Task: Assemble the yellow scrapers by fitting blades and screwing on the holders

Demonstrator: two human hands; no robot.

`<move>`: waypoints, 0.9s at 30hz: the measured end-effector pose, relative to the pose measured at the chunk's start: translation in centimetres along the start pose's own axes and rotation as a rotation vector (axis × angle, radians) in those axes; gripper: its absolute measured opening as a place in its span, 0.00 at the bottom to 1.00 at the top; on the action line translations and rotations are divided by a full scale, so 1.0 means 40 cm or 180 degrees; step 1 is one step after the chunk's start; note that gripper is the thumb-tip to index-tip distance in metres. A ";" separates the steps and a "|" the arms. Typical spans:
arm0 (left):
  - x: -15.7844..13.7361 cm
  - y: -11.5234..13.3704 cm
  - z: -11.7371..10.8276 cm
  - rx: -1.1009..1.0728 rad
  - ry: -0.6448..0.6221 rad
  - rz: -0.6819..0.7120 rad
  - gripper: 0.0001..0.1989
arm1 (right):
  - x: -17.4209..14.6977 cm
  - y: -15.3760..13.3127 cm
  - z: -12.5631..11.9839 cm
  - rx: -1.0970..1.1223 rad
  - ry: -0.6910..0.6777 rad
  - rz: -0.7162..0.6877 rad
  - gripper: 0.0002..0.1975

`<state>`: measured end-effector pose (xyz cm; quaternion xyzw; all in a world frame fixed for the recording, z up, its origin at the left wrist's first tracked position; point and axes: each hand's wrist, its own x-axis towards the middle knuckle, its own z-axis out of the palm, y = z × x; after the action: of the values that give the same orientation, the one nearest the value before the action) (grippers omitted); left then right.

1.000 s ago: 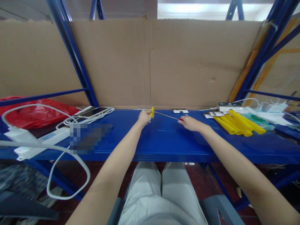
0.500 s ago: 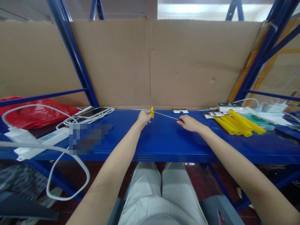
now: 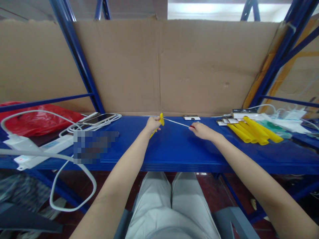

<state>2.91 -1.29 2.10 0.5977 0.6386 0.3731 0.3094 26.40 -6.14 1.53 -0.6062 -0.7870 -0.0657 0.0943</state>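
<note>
My left hand is closed around a yellow piece whose exact kind I cannot make out; part of it sticks out above the fingers and a strip shows below them. My right hand grips a screwdriver by its handle, of which only a bit of red shows. The thin metal shaft slants across to the left hand, and its tip meets the yellow piece. Both hands are over the blue table, near its back.
Several yellow tubes lie on the right beside white cards and a black-and-white box. A small card is at the back edge. On the left are a power strip, white cables, a phone and a red bag. Cardboard stands behind.
Almost nothing differs. The right hand and the screwdriver's handle have turned or shifted very slightly, while the left hand keeps its hold on the yellow piece.
</note>
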 end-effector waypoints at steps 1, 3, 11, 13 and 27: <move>0.000 0.000 0.000 0.0006 0.0002 0.0002 0.24 | -0.002 -0.002 -0.001 -0.0069 0.0049 0.0001 0.10; 0.001 -0.001 0.001 0.0037 0.0009 0.0023 0.25 | -0.007 -0.010 -0.004 -0.0228 0.0193 0.0047 0.09; 0.006 -0.005 0.003 0.0063 0.0002 0.0098 0.23 | -0.014 -0.025 -0.013 -0.0515 0.0434 0.0411 0.15; 0.004 -0.004 0.002 0.0039 0.0009 0.0087 0.23 | -0.013 -0.024 -0.014 -0.0476 0.0399 0.0430 0.15; -0.004 0.003 0.002 -0.0122 -0.0069 0.0016 0.23 | 0.014 0.069 0.018 0.0373 -0.0044 -0.0089 0.07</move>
<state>3.05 -1.46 2.16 0.5973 0.6265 0.3795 0.3267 28.88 -4.73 0.92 -0.5890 -0.7985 -0.0165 0.1233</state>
